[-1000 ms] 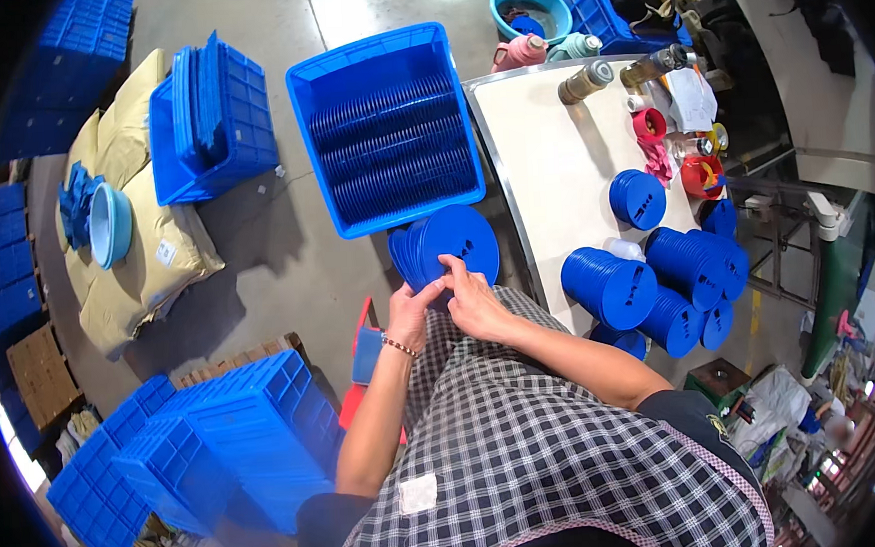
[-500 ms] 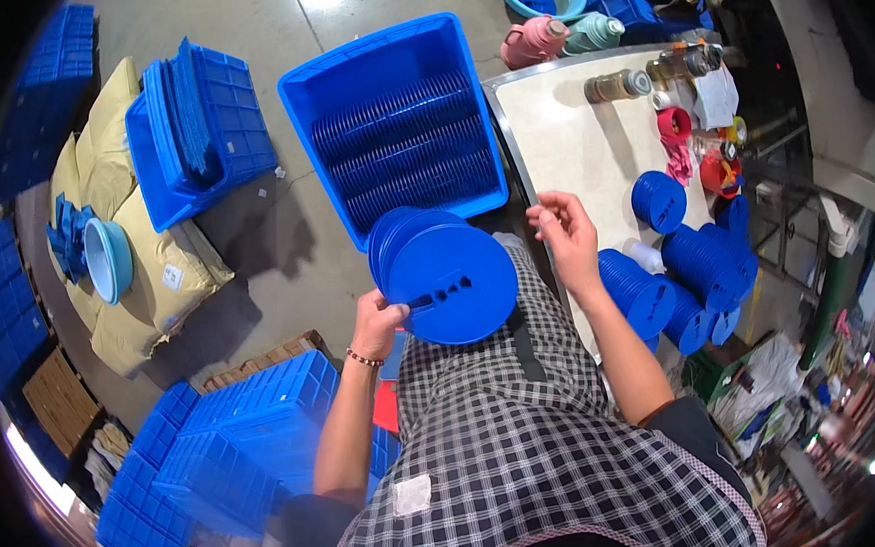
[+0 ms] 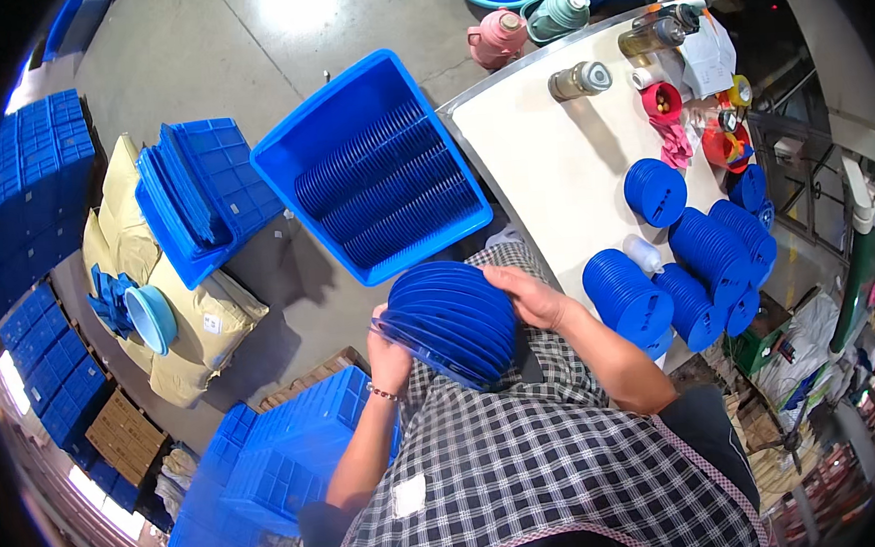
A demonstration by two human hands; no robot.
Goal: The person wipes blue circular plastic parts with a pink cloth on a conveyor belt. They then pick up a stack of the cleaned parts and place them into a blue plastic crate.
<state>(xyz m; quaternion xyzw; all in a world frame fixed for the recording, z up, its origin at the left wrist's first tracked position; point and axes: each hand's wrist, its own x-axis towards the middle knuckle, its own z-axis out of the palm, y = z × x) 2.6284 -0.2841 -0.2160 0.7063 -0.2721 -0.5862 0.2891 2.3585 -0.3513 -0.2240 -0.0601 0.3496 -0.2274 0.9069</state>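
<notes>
A fanned stack of round blue plastic discs (image 3: 451, 323) is held in front of my checked apron. My left hand (image 3: 390, 355) grips its left edge, and my right hand (image 3: 531, 296) is closed on the upper right edge. Part of the fingers of both hands is hidden behind the discs. Just beyond the stack stands a blue plastic crate (image 3: 271, 163) on the floor, with rows of the same discs (image 3: 382, 192) standing on edge inside. More stacked discs (image 3: 627, 292) lie on the white table to my right.
The white table (image 3: 519, 128) also bears a glass bottle (image 3: 580, 81), a small white bottle (image 3: 643, 254) and red containers (image 3: 662, 103). Two thermos flasks, one pink (image 3: 496, 37), stand by its far edge. At left, a blue basin (image 3: 152, 321) rests on yellowish sacks (image 3: 211, 332), near nested crates (image 3: 216, 177).
My right hand has come from beside the table edge onto the discs. The stack has turned and spread into a fan between both hands. The view has shifted slightly.
</notes>
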